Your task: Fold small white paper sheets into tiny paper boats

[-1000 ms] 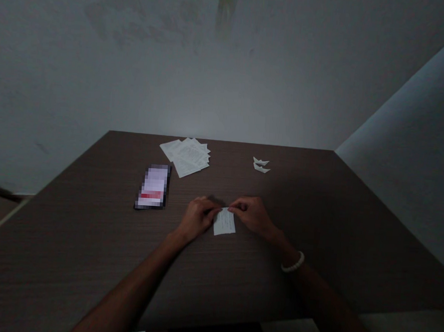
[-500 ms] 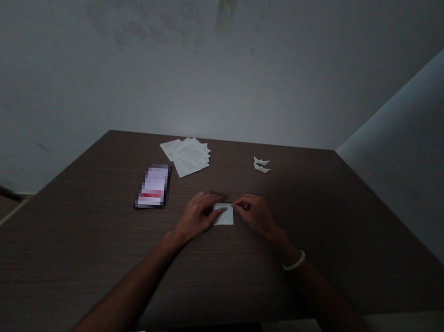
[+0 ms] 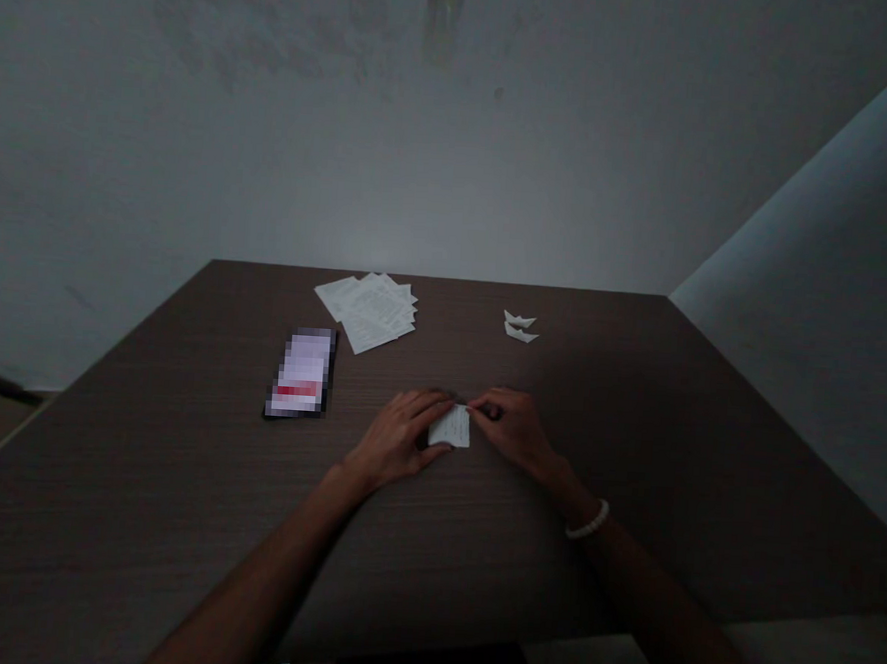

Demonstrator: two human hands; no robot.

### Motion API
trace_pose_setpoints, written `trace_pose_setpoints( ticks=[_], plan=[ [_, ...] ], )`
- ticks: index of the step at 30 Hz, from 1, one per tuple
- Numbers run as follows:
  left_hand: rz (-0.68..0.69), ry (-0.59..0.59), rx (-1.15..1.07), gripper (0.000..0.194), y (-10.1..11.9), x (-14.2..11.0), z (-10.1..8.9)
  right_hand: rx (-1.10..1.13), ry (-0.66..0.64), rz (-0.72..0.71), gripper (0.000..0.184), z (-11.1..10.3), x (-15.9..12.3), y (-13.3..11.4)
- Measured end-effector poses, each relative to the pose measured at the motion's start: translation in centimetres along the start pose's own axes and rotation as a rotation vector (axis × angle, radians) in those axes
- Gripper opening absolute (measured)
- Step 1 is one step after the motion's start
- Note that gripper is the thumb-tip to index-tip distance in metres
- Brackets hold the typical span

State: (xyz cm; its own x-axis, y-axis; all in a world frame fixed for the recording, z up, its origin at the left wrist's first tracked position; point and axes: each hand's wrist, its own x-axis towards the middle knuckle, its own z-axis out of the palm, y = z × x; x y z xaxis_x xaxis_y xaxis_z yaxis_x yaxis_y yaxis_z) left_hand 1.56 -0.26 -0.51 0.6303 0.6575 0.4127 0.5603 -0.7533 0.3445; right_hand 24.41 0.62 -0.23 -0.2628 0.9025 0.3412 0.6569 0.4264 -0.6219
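A small folded piece of printed white paper point(image 3: 451, 429) lies on the table between my hands. My left hand point(image 3: 398, 435) holds its left side against the tabletop, fingertips on the upper left corner and thumb stretched along the lower edge. With thumb and forefinger together, my right hand point(image 3: 511, 423) pinches the paper's upper right corner. A light beaded bracelet point(image 3: 589, 521) circles my right wrist. Farther back to the right sit two small folded paper boats point(image 3: 520, 332), one close behind the other.
Several printed paper sheets point(image 3: 374, 313) lie fanned at the back left of the dark wooden table point(image 3: 179, 476). Nearer, left of my hands, is a phone point(image 3: 302, 373) with its screen lit and blurred. A stained grey wall point(image 3: 453, 172) rises behind the table.
My left thumb has slid from the paper's face down to its lower edge, and the left fingers have moved further over its top corner. The right hand keeps its pinch.
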Motion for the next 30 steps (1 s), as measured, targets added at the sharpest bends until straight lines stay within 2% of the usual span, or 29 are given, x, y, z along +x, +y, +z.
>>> trace_pose_setpoints(
  ticks=[13,17,30],
  plan=[
    [0.041,-0.059,0.055,0.038,0.32,0.00,-0.11,0.121,-0.125,-0.090,0.011,-0.91,-0.29,-0.17],
    [0.059,-0.071,0.064,0.034,0.28,-0.09,0.00,0.089,-0.120,-0.060,0.015,-0.48,-0.21,0.03],
    [0.095,-0.076,0.079,0.028,0.62,0.02,-0.10,0.026,-0.181,-0.062,0.009,-0.53,-0.19,-0.20]
  ],
)
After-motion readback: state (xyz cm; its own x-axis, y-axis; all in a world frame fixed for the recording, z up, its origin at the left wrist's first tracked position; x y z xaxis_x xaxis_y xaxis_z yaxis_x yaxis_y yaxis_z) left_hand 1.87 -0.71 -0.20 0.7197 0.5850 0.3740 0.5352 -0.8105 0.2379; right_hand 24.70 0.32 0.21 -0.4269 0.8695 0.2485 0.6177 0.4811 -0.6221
